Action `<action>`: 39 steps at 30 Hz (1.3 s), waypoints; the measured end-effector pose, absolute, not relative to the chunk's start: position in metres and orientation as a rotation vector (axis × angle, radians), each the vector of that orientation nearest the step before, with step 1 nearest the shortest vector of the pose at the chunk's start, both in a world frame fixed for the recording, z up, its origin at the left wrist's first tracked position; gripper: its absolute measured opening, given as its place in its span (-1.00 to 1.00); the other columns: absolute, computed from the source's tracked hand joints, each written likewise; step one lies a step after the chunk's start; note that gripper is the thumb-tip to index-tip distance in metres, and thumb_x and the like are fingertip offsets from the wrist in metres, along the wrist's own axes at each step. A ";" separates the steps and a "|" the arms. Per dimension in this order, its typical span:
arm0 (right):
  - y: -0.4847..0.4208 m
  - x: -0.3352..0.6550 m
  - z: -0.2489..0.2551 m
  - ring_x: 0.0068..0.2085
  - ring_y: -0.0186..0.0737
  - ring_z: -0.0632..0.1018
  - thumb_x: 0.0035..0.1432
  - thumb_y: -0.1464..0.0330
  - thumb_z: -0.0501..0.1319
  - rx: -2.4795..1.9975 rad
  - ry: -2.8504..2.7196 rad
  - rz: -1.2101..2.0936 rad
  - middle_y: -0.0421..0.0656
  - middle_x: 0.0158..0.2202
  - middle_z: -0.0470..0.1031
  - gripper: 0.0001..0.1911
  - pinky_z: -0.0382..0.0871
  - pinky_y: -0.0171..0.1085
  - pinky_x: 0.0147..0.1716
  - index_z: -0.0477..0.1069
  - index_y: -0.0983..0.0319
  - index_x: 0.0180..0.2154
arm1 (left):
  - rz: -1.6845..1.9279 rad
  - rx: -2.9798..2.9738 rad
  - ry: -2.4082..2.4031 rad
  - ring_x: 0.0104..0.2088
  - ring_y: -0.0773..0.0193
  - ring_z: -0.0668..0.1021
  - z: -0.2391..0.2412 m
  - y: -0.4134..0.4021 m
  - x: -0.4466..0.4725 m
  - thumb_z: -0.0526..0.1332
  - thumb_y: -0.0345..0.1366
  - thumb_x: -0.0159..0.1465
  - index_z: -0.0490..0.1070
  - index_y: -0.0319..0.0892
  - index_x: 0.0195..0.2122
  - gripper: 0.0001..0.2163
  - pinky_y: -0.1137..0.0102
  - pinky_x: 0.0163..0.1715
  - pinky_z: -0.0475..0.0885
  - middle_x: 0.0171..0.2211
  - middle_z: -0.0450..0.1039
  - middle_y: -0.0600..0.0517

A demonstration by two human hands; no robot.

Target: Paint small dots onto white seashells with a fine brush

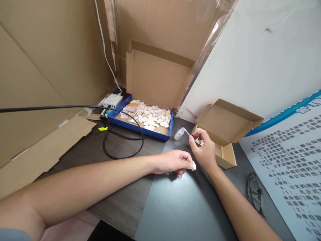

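Pinched between the thumb and fingers of my left hand [175, 162] is a small white shell [194, 165]. My right hand [202, 147] is closed on a thin applicator brush [186, 131], whose dark tip points up and left, above a small white bottle [179, 134]. The bottle stands on the dark table with a printed label I cannot read. Behind my hands, a blue-sided cardboard box [140, 129] with its lid raised holds many pale shells [152, 115]. A smaller brown box [227, 155], partly covered by my right hand, has a few shells [200, 142] in it.
A black cable [142, 134] loops across the table at the left, near a white charging hub [112, 100] and a yellow tag [103, 129]. Glasses [255, 194] lie at the right beside a printed sheet [288, 160]. Cardboard panels [50, 50] stand at the left and back.
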State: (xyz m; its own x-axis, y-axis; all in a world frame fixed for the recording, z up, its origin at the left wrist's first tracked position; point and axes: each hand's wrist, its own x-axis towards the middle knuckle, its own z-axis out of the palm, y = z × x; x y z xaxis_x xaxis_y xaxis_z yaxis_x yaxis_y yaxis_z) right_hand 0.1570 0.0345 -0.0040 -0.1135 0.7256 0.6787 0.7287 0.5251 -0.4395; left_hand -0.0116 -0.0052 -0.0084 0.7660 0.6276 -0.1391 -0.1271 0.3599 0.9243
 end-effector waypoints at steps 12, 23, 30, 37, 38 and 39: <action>0.032 0.163 -0.002 -0.40 -0.21 0.44 0.09 0.35 0.21 -1.281 -1.803 -0.002 -0.24 -0.46 0.39 -0.95 0.31 -0.20 -0.32 0.35 0.16 -0.38 | 0.518 1.113 0.529 -0.63 0.43 0.32 -0.008 -0.005 -0.012 0.43 -0.04 0.01 0.31 -0.16 -0.41 -0.62 0.45 -0.53 0.24 -0.67 0.27 0.22; 0.029 0.165 0.004 -0.41 -0.25 0.42 0.12 0.37 0.20 -1.255 -1.729 0.081 -0.24 -0.44 0.41 -0.94 0.30 -0.25 -0.34 0.32 0.17 -0.38 | 0.516 1.131 0.543 -0.62 0.42 0.32 -0.008 -0.005 -0.011 0.42 -0.04 0.01 0.31 -0.16 -0.40 -0.63 0.45 -0.53 0.22 -0.67 0.28 0.20; 0.020 0.164 0.021 -0.38 -0.23 0.47 0.22 0.25 0.19 -1.147 -1.510 0.528 -0.20 -0.39 0.44 -0.87 0.37 -0.24 -0.33 0.35 0.17 -0.31 | 0.528 1.010 0.516 -0.62 0.46 0.27 -0.009 -0.004 -0.012 0.42 -0.13 0.03 0.30 -0.17 -0.41 -0.67 0.44 -0.53 0.23 -0.60 0.25 0.21; -0.024 0.195 0.029 -0.44 -0.31 0.43 0.19 0.13 0.28 -1.207 -1.265 0.929 -0.22 -0.44 0.45 -0.76 0.34 -0.31 -0.38 0.42 0.17 -0.28 | 0.661 0.994 0.553 -0.62 0.49 0.23 -0.007 -0.004 -0.012 0.38 -0.17 0.11 0.30 -0.17 -0.37 -0.72 0.47 -0.56 0.20 -0.58 0.20 0.23; -0.031 0.200 0.028 -0.46 -0.32 0.41 0.19 0.12 0.29 -1.212 -1.240 0.967 -0.23 -0.46 0.44 -0.75 0.33 -0.32 -0.39 0.42 0.17 -0.29 | 0.694 1.003 0.568 -0.63 0.50 0.22 -0.008 -0.003 -0.011 0.37 -0.17 0.12 0.30 -0.17 -0.37 -0.73 0.48 -0.58 0.19 -0.58 0.18 0.24; -0.038 0.205 0.027 -0.46 -0.33 0.41 0.19 0.12 0.30 -1.224 -1.211 0.988 -0.24 -0.48 0.44 -0.74 0.33 -0.33 -0.40 0.43 0.17 -0.30 | 0.714 1.010 0.580 -0.63 0.50 0.21 -0.008 -0.003 -0.011 0.36 -0.17 0.13 0.30 -0.17 -0.37 -0.73 0.48 -0.59 0.18 -0.59 0.16 0.24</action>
